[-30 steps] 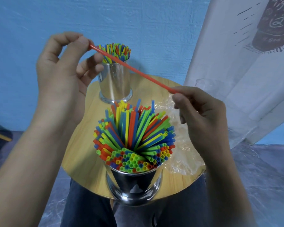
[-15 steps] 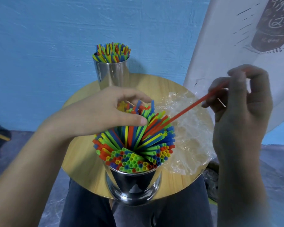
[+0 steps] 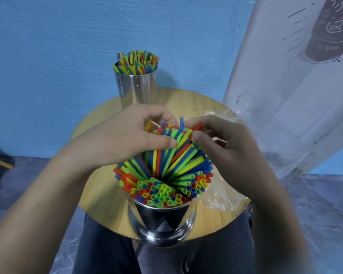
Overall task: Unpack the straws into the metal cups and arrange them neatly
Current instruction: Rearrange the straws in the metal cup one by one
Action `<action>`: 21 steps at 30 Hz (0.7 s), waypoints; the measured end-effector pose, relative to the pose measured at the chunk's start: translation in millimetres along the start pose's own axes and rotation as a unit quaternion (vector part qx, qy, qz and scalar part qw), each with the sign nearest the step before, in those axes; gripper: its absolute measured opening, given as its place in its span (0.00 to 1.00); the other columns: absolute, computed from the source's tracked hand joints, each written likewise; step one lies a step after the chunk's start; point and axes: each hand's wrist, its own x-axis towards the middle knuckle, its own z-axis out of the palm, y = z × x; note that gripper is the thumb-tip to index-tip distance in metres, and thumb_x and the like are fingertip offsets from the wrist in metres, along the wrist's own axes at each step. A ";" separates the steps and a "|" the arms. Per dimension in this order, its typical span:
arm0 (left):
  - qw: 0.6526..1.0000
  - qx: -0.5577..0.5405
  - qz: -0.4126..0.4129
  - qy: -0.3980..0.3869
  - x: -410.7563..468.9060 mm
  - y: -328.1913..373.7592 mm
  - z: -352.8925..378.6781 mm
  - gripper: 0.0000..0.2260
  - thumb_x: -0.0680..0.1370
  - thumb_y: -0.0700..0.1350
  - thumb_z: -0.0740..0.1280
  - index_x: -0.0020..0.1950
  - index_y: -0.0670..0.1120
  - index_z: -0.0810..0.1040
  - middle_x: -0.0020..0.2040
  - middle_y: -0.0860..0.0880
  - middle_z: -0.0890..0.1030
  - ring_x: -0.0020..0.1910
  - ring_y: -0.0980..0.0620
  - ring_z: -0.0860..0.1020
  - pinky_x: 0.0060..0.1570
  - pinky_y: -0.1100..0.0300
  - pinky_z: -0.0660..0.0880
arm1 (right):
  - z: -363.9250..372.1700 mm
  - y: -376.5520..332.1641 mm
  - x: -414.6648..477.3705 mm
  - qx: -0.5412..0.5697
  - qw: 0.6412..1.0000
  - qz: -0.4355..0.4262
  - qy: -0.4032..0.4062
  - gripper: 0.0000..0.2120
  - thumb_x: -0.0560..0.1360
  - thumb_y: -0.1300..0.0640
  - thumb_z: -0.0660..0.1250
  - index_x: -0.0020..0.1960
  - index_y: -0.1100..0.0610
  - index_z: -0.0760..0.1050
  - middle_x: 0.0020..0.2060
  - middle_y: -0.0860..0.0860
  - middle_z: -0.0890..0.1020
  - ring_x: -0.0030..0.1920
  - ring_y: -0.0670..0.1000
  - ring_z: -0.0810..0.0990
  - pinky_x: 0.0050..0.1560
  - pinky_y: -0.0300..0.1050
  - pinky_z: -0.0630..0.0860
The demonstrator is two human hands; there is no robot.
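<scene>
Two shiny steel cups on a small round table (image 3: 99, 194) with a pale wood-grain top. The near cup (image 3: 162, 222) is mirror-polished, flares out at the foot and sits right at the table's front edge. It's crammed with thin plastic straws (image 3: 166, 175) in red, blue, green and yellow. They're matte hollow tubes, and they fan outward so the open round ends of the front ones face the camera. The far cup (image 3: 136, 89) is a taller, straight cylinder at the back edge, and the far bundle (image 3: 136, 61) in it stands more upright and tight.

A crinkly clear plastic wrapper (image 3: 224, 196) lies flat on the table, just right of the near cup. Behind it all there's a rough-painted blue wall (image 3: 48, 56) and a white banner (image 3: 285, 76) leaning in from the right.

Both hands are over the back half of the near cup. The left hand (image 3: 127, 135) comes in palm down, with its fingers curled over the rear straw tips and its thumb pressed against the sticks, gripping a bunch of them. The right hand (image 3: 226, 143) faces it, pinching a red straw (image 3: 197, 126) between thumb and forefinger. That straw's tip pokes out above the fingers and its lower part sits in among the others. The other right fingers are loosely bent.
</scene>
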 end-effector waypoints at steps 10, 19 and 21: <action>1.000 0.008 0.001 0.013 1.6 -0.4 1.7 0.07 0.72 0.49 0.78 0.46 0.54 0.82 0.42 0.60 0.83 0.39 0.62 0.80 0.39 0.72 0.73 | 2.9 -2.6 2.4 -0.002 1.000 -0.017 0.002 0.11 0.84 0.55 0.65 0.54 0.39 0.81 0.46 0.40 0.84 0.48 0.43 0.82 0.43 0.34 0.78; 1.000 0.004 -0.016 0.021 0.5 -0.8 1.1 0.08 0.72 0.50 0.78 0.47 0.53 0.81 0.44 0.56 0.85 0.41 0.57 0.84 0.41 0.61 0.80 | 1.0 1.0 5.1 0.029 1.000 -0.011 0.003 0.06 0.81 0.55 0.69 0.45 0.51 0.79 0.41 0.45 0.83 0.45 0.47 0.82 0.41 0.38 0.78; 0.999 0.010 -0.021 0.022 0.6 -1.0 0.8 0.09 0.72 0.51 0.78 0.46 0.52 0.80 0.43 0.56 0.84 0.40 0.58 0.83 0.41 0.59 0.80 | 0.8 1.9 4.8 0.039 0.999 -0.009 0.015 0.06 0.82 0.58 0.68 0.46 0.54 0.78 0.40 0.46 0.84 0.43 0.48 0.83 0.41 0.44 0.81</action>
